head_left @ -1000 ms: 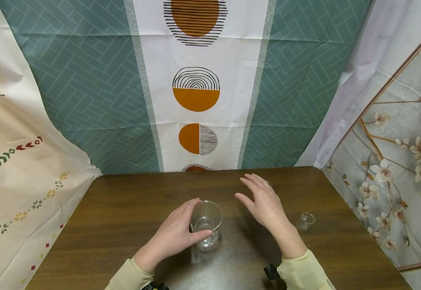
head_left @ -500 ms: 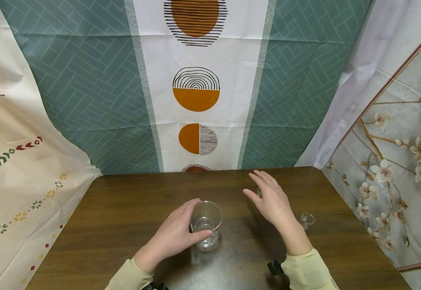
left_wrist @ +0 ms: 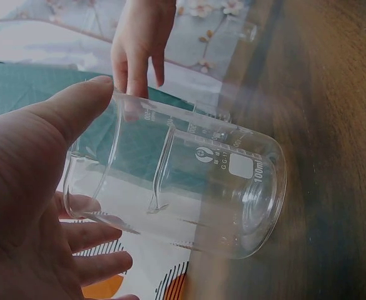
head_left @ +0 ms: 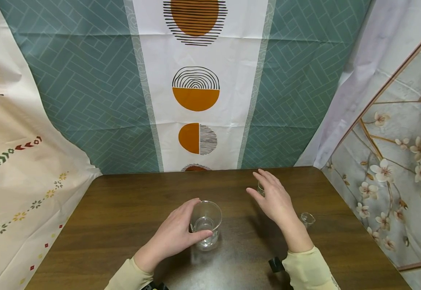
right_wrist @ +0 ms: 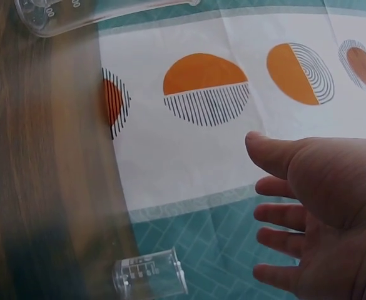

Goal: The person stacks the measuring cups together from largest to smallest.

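Observation:
A large glass beaker [head_left: 214, 210] stands upright left of the table's middle, with a smaller glass beaker [head_left: 204, 226] inside it. My left hand [head_left: 174, 230] holds the large beaker near its rim, thumb in front and fingers behind; in the left wrist view white scale marks and "100ml" show on the glass [left_wrist: 258, 159]. My right hand [head_left: 273, 201] hovers with relaxed, spread fingers and holds nothing. Close by it stands a small beaker [head_left: 260, 189], partly hidden by that hand in the head view and whole in the right wrist view [right_wrist: 150, 275].
Another tiny beaker [head_left: 307, 218] stands to the right, partly behind my right wrist. The brown wooden table [head_left: 134, 197] ends at a patterned curtain [head_left: 195, 52] at the back. Cloths hang on the left [head_left: 32, 201] and the right [head_left: 395, 181].
My right hand has moved right and slightly away from me, and the small beaker behind its fingers has come into sight. My left hand and the large beaker have not moved.

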Available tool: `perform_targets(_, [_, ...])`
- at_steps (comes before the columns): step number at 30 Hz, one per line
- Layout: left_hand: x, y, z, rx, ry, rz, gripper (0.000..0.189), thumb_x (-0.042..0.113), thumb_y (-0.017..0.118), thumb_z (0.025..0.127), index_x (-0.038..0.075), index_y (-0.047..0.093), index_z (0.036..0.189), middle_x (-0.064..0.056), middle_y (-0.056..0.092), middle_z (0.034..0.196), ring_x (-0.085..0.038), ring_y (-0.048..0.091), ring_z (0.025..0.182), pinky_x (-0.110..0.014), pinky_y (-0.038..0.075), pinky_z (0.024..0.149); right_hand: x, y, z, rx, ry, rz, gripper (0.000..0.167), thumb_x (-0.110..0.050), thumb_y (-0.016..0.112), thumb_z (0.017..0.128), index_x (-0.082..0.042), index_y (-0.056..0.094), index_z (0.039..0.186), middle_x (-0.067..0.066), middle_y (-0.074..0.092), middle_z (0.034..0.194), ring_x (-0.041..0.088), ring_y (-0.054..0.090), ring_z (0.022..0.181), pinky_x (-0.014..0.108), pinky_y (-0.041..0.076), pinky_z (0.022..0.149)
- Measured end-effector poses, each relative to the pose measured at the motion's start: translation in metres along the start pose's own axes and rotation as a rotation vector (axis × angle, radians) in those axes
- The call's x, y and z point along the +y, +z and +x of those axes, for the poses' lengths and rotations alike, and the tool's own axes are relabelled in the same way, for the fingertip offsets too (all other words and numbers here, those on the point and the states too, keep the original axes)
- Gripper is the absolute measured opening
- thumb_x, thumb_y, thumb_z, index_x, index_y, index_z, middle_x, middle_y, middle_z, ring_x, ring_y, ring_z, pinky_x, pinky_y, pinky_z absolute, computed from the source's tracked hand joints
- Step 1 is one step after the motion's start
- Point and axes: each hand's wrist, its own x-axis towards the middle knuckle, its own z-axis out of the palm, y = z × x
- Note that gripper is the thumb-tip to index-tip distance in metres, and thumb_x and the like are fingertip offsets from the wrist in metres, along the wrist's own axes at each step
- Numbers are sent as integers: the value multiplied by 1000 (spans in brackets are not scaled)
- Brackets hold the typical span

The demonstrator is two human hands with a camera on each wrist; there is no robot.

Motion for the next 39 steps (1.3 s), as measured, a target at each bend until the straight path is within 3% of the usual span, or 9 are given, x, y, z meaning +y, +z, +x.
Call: perform_targets(39, [-1,1,0,6,8,6,96,58,87,92,3,49,160,-12,56,161,-33,53,149,-58,41,122,28,8,8,-100,141,-43,74,-38,71,110,2,42,166,26,37,173,50,30,160,70,30,125])
